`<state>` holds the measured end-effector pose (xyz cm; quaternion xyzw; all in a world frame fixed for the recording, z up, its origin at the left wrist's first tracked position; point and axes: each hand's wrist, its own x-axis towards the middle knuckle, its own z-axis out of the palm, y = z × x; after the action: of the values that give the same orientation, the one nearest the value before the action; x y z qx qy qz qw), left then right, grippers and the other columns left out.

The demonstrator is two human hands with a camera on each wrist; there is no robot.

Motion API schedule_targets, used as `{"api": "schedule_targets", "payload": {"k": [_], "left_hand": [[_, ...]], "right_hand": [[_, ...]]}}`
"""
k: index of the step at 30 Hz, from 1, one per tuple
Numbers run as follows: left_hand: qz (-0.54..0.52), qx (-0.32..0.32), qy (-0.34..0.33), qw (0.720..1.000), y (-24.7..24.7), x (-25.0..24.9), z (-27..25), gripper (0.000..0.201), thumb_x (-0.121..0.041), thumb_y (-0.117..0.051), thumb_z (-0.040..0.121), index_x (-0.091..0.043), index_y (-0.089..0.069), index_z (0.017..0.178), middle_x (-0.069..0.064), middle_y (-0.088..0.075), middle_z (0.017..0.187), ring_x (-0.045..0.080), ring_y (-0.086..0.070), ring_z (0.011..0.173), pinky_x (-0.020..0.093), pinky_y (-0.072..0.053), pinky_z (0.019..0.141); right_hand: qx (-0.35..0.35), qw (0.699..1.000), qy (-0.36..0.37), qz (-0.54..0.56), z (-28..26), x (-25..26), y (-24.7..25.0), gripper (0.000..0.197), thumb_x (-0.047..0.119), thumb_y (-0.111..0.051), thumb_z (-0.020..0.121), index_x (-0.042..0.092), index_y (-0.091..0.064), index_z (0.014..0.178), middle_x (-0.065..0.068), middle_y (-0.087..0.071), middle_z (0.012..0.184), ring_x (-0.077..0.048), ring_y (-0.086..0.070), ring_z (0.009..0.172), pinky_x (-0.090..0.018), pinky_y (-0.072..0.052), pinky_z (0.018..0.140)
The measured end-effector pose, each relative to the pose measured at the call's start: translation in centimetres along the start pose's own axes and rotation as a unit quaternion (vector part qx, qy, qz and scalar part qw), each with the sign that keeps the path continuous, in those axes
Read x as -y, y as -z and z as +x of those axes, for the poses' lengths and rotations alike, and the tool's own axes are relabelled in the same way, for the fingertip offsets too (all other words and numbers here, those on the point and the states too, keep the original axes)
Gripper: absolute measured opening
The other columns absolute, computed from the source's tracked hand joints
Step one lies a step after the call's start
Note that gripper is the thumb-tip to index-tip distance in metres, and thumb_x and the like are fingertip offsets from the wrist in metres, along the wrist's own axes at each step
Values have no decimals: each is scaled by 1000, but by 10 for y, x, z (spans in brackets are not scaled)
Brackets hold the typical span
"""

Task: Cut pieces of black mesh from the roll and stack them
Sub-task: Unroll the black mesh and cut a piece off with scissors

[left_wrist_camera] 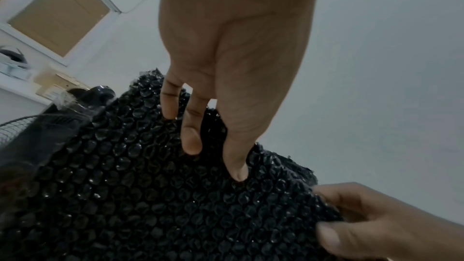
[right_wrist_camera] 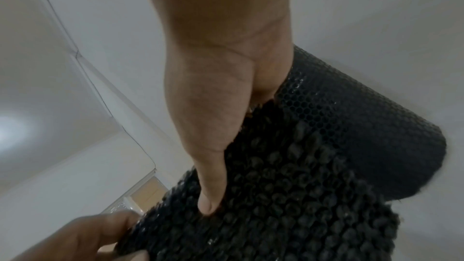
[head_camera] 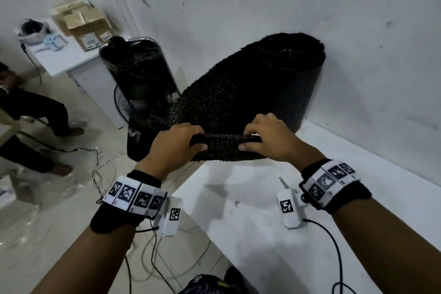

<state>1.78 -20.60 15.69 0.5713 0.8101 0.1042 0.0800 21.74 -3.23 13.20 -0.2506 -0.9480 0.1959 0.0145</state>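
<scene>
Both hands, left hand [head_camera: 174,143] and right hand [head_camera: 269,137], pinching the black mesh [head_camera: 229,102] edge at frame centre; no legible writing.

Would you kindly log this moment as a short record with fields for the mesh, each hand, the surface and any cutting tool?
mesh roll: black mesh roll on the white table, against the wall
loose end: free edge of mesh pulled toward the person, folded over
left hand: left hand grips the edge, thumb on the near face
right hand: right hand grips the same edge beside it
cutting tool: none in view
cut pieces: none visible
</scene>
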Motion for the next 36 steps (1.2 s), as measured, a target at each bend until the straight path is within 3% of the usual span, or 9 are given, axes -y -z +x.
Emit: {"api": "schedule_targets", "payload": {"k": [3, 6, 10, 13, 18, 21, 29, 33, 36], "left_hand": [[-10, 0, 13, 1000, 4, 15, 2, 31, -38, -67, 92, -25, -64, 120, -1, -64, 112, 24, -60, 105, 45, -52, 86], [-19, -1, 13, 1000, 7, 22, 4, 31, -30, -67, 93, -23, -63, 123, 3, -63, 114, 28, -61, 106, 47, -52, 86], [-25, -21, 32, 999, 4, 14, 7, 48, -13, -60, 93, -27, -52, 138, 4, -49, 136, 36, -58, 111, 53, -52, 89], [-55, 7, -24, 998, -9, -15, 8, 62, -14, -60, 89, -29, -42, 147, 1, -42, 144, 33, -56, 117, 51, -51, 94], [-72, 41, -45, 996, -32, -45, 17, 44, -40, -60, 96, -31, -50, 138, -2, -51, 129, 26, -57, 111, 48, -50, 92], [-58, 39, -26, 997, -39, -43, 18, 33, -39, -59, 98, -27, -58, 129, -2, -53, 118, 28, -58, 104, 46, -50, 88], [-111, -10, -8, 994, -26, -8, 14, 32, -37, -74, 87, -27, -67, 117, -4, -57, 110, 19, -58, 101, 38, -50, 90], [-91, -31, 7, 995, -7, 25, 11, 28, -32, -74, 88, -23, -70, 114, -4, -58, 101, 19, -60, 97, 28, -43, 84], [-63, -42, 21, 997, -6, 28, 11, 32, -25, -70, 91, -21, -67, 123, 3, -60, 111, 26, -60, 106, 35, -46, 91]], "right_hand": [[33, 996, -11, 82, -2, -2, 6, 26, 44, -74, 84, 25, -58, 90, 5, -56, 95, -18, -53, 93, -36, -46, 80], [34, 989, -27, 141, -5, -4, 6, 27, 35, -77, 84, 25, -53, 91, 3, -60, 91, -18, -60, 82, -29, -46, 65], [26, 992, -12, 126, -7, -3, 6, 28, 34, -73, 88, 27, -59, 111, 5, -57, 101, -12, -55, 93, -26, -41, 75], [17, 993, -7, 115, -6, 2, 4, 18, 33, -70, 90, 22, -63, 102, 7, -51, 92, -13, -53, 90, -26, -39, 73], [-4, 989, -10, 147, -14, 0, -4, 20, 35, -77, 83, 33, -57, 85, 12, -52, 87, -4, -53, 81, -26, -40, 68], [-5, 983, -16, 182, -29, -10, -10, 21, 41, -75, 84, 29, -70, 101, 12, -58, 89, -1, -57, 84, -20, -43, 72], [-67, 977, -51, 198, -47, -37, -19, 9, 22, -71, 91, 17, -76, 95, 1, -71, 85, -10, -62, 79, -16, -41, 66], [-85, 972, -69, 210, -56, -51, -13, 9, 20, -72, 90, 14, -77, 95, 3, -71, 82, -1, -60, 73, -13, -41, 65], [-85, 973, -54, 209, -53, -47, -13, 9, 22, -72, 90, 15, -76, 93, 6, -69, 78, 7, -59, 72, -9, -40, 63]]}}
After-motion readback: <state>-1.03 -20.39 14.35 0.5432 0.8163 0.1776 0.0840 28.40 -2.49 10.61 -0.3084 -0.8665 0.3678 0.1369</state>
